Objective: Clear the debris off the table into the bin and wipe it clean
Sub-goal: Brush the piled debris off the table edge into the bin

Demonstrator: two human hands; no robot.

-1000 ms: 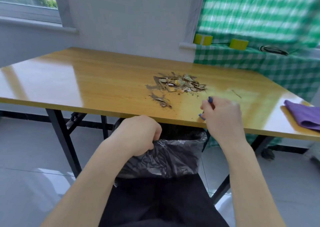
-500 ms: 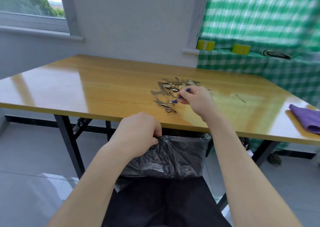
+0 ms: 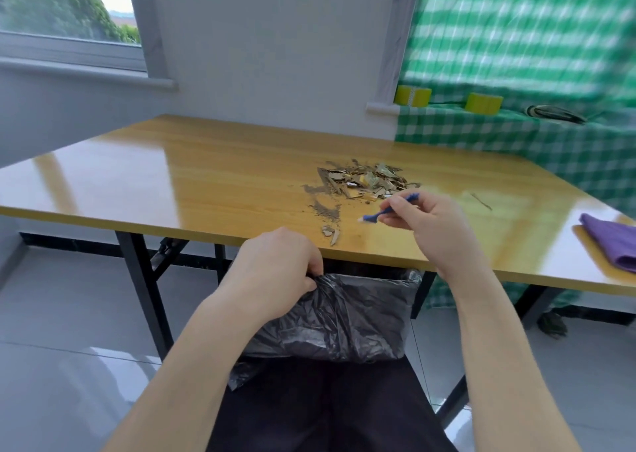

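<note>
Right hand (image 3: pixel 430 226), pinching a thin blue stick (image 3: pixel 385 210), has drawn back off the mid-frame brown leaf debris (image 3: pixel 364 181), little cleared; left hand (image 3: pixel 275 269) clutches the black-bagged bin (image 3: pixel 351 317).

debris (image 3: pixel 364 181) on table (image 3: pixel 172 183), bin (image 3: pixel 344 317) below
</note>
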